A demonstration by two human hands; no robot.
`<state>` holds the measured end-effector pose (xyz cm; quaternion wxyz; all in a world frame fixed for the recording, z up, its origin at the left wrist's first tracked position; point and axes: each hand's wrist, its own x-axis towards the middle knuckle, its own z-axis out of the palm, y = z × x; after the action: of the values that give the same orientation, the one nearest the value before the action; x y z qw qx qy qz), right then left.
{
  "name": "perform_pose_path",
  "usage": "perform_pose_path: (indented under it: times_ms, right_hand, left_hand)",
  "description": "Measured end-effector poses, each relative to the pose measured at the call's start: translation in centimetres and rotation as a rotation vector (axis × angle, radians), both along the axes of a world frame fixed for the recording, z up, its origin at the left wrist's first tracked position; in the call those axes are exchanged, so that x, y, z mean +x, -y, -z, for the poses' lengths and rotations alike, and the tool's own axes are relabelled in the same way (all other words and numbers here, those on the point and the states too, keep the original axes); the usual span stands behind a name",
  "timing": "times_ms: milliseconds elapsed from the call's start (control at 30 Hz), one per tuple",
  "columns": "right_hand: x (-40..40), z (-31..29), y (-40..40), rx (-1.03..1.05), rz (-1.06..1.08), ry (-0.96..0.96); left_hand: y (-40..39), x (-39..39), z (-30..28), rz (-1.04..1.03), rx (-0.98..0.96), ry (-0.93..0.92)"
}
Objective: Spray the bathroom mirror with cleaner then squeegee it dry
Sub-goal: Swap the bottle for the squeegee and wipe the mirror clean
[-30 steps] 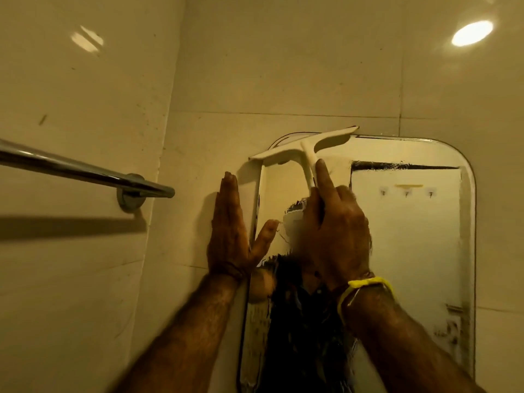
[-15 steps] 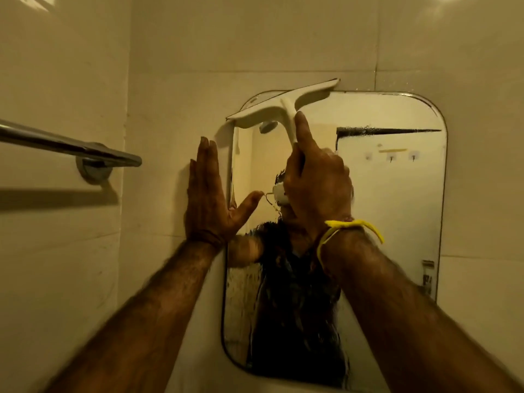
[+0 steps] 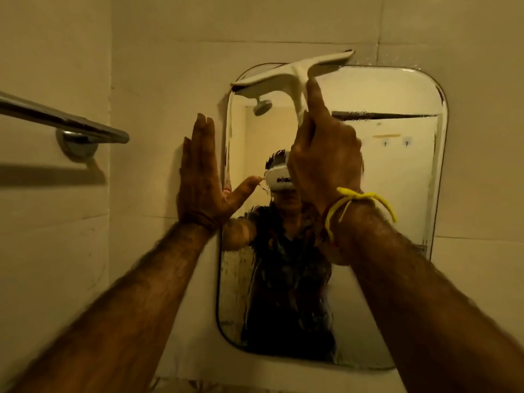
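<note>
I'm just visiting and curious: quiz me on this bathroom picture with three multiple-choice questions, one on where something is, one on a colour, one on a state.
1. Where does the squeegee blade lie?
A. along the mirror's top edge
B. at the mirror's bottom edge
C. on the towel bar

2. What colour is the band on the right wrist?
A. red
B. yellow
C. blue

3. What is the left hand doing?
A. gripping the towel bar
B. holding a spray bottle
C. pressing flat on the wall beside the mirror

Answers: 1 A, the blade spans the upper left of the mirror rim. 2 B, the looped cord is plainly yellow. 3 C, its fingers are straight against the tile, the towel bar untouched.
</note>
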<state>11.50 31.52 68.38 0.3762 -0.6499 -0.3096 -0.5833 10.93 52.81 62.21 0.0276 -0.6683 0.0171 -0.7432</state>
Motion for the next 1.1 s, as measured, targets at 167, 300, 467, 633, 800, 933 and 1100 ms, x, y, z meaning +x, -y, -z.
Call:
perform_pose_path:
  times_ms: [167,300,467,633,800,933,1100]
  right_hand:
    - [0.3,8.6,1.2,-0.08,0.026,-0.031]
    - [0.5,9.2,1.8,-0.103,0.052,0.003]
    - [0.6,-0.1,0.4,0.067,0.006,-0.016]
    - [0.8,6.5,1.0,-0.001,0.059,-0.037]
    - [1.0,8.8,2.2,-0.042,0.107,0.0]
    - [1.1,1.2,3.4,0.108,0.066,-0.041]
    - [0.7,5.8,4.1,0.071,0.078,-0.079]
  left_hand:
    - [0.3,-0.5,-0.1,-0.007,0.004,-0.034]
    - [0.3,-0.3,0.2,-0.013,0.029,-0.02]
    - [0.3,0.0,0.3,-0.103,0.104,-0.026]
    - [0.5,-0.6,0.1,-0.106,0.08,-0.084]
    - [0.3,-0.5,0.2,-0.134,0.107,-0.093]
    - [0.3,-0.5,0.2,-0.144,0.108,-0.114]
    - [0.3,-0.6,0.1,-0.126,0.095,-0.135]
